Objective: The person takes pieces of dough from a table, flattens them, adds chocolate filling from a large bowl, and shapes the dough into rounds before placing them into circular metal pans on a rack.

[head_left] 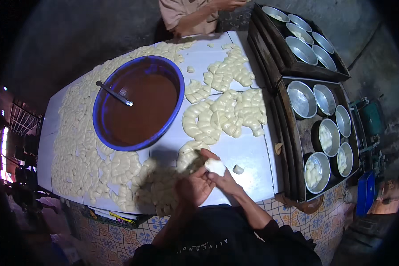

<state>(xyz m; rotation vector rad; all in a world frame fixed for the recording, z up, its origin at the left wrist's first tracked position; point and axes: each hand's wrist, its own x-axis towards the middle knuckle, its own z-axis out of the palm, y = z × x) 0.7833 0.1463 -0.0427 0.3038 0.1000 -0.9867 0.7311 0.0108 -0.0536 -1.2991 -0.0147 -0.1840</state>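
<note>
My right hand (225, 181) is closed on a small pale piece of dough (215, 166), held just above the near edge of the white table. Beside it, my left hand (198, 188) is palm up, its fingers loosely spread and reaching to the dough and the right hand. Part of its fingers is hidden. A small loose dough lump (238, 169) lies right of my hands. Beyond them spread joined pale dough pieces (204, 122), puffy and glossy. More dough pieces (82, 137) cover the table's left side.
A blue basin (181, 95) of brown liquid stands on the table, a metal-ended utensil (115, 94) in it. At right, dark trays (300, 166) hold round metal tins (302, 99), some with dough inside. Across the table stands another person (193, 20). Patterned floor tiles (297, 217) show below.
</note>
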